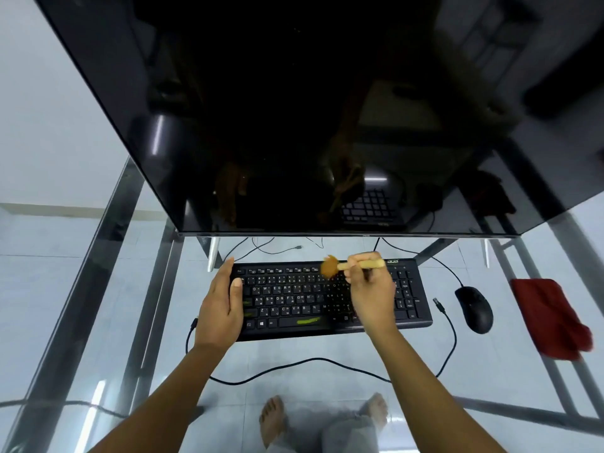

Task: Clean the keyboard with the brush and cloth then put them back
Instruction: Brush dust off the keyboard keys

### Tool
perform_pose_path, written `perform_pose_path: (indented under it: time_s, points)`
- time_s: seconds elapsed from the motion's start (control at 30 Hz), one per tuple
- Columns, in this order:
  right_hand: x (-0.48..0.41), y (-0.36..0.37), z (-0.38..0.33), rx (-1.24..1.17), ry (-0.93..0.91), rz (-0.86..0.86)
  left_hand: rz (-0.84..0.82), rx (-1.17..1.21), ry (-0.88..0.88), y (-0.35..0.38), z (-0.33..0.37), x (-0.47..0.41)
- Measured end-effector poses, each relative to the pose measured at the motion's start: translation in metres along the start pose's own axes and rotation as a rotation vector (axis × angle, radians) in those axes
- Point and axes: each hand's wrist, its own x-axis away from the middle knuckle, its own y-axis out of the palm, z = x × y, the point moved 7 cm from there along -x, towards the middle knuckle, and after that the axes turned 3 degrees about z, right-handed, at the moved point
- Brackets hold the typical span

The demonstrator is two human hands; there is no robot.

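- Keyboard: black, flat on a glass desk, directly below the front edge of a large dark monitor. A yellow-green smear shows on the space bar.
- Left hand: rests on the keyboard's left end, palm against the side edge, fingers stretched along the far-left corner, thumb lying on the outer key columns. Hand is spread flat and grips nothing; it braces the keyboard.
- Right hand: above the right-centre keys, fingers closed around the handle of the brush.
- Brush: pale wooden handle lies roughly level, pointing right toward the keyboard's logo corner; orange-brown bristles point left, over the upper key rows near the function keys. Bristles are motion-blurred; cannot tell whether they touch the keys.
- Cloth: red, crumpled, on the desk at far right, well apart from the keyboard and beyond the mouse.
- Mouse: black, just right of the keyboard, its cord running back under the monitor.
- Cable: black, loops across the glass in front of the keyboard, one loose plug end lying between keyboard and mouse.
- Through the glass: two bare feet on a pale tiled floor.
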Motion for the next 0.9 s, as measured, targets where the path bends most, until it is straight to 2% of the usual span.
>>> perform_pose_path:
  time_s: [0.03,0.07,0.1,0.13,0.23,0.27,0.3,0.33,0.37,0.43,0.47,0.5,0.57,0.6,0.63,0.7,0.73,0.77,0.83,0.87,0.9]
  points:
    - [-0.002,0.0,-0.004,-0.023,-0.025,-0.036,0.0,-0.005,0.005,0.001,0.0,0.0]
    - [-0.001,0.008,-0.005,-0.01,-0.034,-0.157,0.002,-0.009,0.007,0.001,0.001,0.0]
    - [0.003,0.017,-0.007,0.054,-0.051,-0.285,0.003,-0.01,0.008,0.0,0.001,0.0]
    - [0.005,0.019,-0.007,0.135,-0.08,-0.312,0.003,-0.01,0.007,0.0,0.001,0.0]
    - [-0.004,-0.008,-0.005,0.104,-0.105,-0.061,-0.005,-0.008,0.008,0.0,0.003,0.001]
    - [-0.004,-0.009,-0.004,0.04,-0.093,-0.084,-0.004,-0.01,0.013,0.0,0.003,0.001]
    - [-0.001,-0.004,-0.001,-0.005,-0.046,-0.185,-0.004,-0.012,0.018,0.0,0.003,0.001]
    - [0.004,0.002,0.002,0.007,-0.015,-0.304,-0.004,-0.009,0.018,-0.001,0.003,0.0]
    - [0.007,0.003,0.006,0.094,-0.009,-0.342,-0.006,-0.003,0.018,-0.001,0.002,-0.002]
    - [0.0,-0.015,0.004,0.195,-0.055,-0.147,-0.016,-0.035,0.041,-0.001,0.005,-0.004]
    - [-0.002,-0.025,0.002,0.162,-0.074,-0.07,-0.014,-0.084,0.074,-0.001,0.009,-0.004]
    - [-0.003,-0.027,0.002,0.088,-0.059,-0.091,-0.003,-0.145,0.12,0.0,0.015,-0.005]
    - [0.005,-0.01,0.004,0.032,0.011,-0.354,0.006,-0.237,0.215,0.003,0.028,-0.005]
    - [0.01,-0.006,0.005,0.105,-0.001,-0.431,-0.015,-0.265,0.255,0.008,0.034,-0.005]
    - [0.01,-0.007,0.007,0.15,-0.022,-0.416,-0.051,-0.288,0.292,0.014,0.04,-0.004]
    - [0.006,-0.025,0.004,0.194,-0.105,-0.179,-0.13,-0.327,0.367,0.029,0.052,-0.002]
    - [0.005,-0.03,0.004,0.143,-0.101,-0.126,-0.162,-0.345,0.397,0.036,0.057,-0.001]
    - [0.006,-0.028,0.005,0.093,-0.071,-0.158,-0.188,-0.364,0.418,0.042,0.061,-0.001]
    - [0.016,-0.015,0.011,0.114,-0.005,-0.346,-0.229,-0.4,0.442,0.053,0.066,0.0]
    - [0.017,-0.016,0.012,0.151,-0.012,-0.35,-0.25,-0.416,0.447,0.059,0.068,0.0]
    - [0.014,-0.024,0.01,0.188,-0.061,-0.258,-0.274,-0.429,0.448,0.063,0.069,0.0]
